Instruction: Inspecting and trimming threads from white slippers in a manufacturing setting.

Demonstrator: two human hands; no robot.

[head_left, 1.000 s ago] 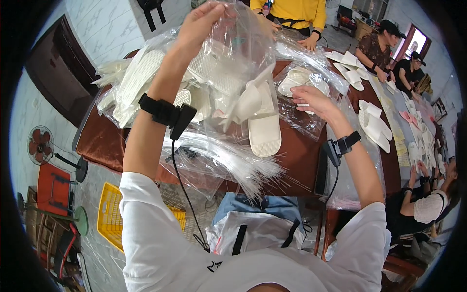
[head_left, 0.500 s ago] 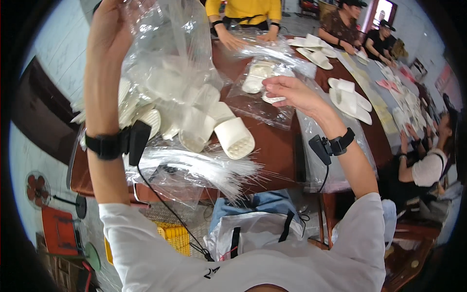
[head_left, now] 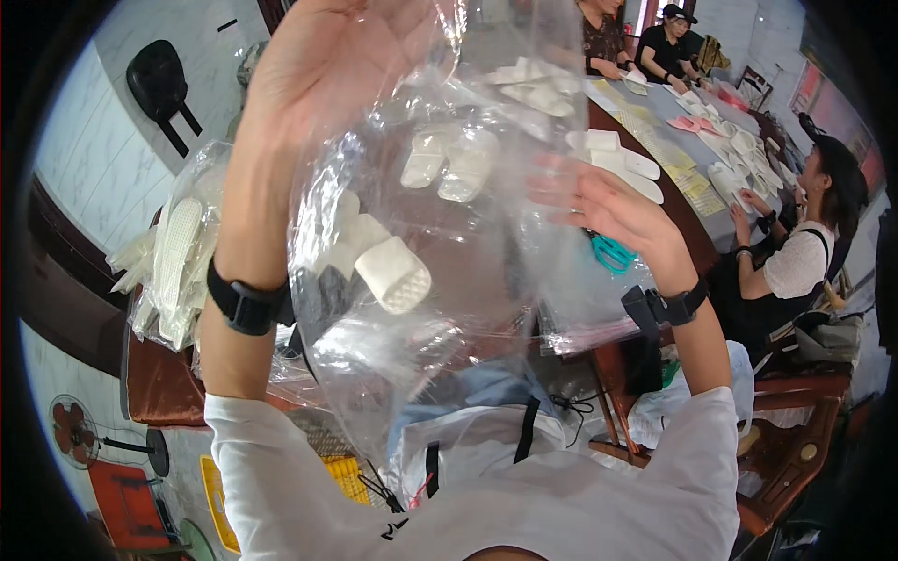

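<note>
Raised at the top, my left hand [head_left: 346, 65] grips a large clear plastic bag [head_left: 468, 271] by its upper part; its fingertips run out of the picture. The bag hangs limp in front of me, over the table. My right hand [head_left: 603, 201] is beside the bag's right side, fingers apart and slightly blurred, holding nothing visible. Through the film I see a white slipper [head_left: 395, 274] on the table and a wrapped pair of white slippers [head_left: 454, 164] behind it. Teal-handled scissors [head_left: 613, 252] lie just below my right hand, on flat clear plastic sheets [head_left: 589, 313].
Bagged white slippers [head_left: 176, 266] are heaped at the table's left end. More white slippers [head_left: 617, 164] lie farther right. Several people sit along the grey-covered table [head_left: 697, 136], one of them a person in a white top [head_left: 809, 248]. A wooden chair [head_left: 795, 458] stands at lower right.
My left hand has brought the bag nearer and to the right, spreading it across my view. My right hand has moved right and slightly down. The bagged heap at left and the scissors now show.
</note>
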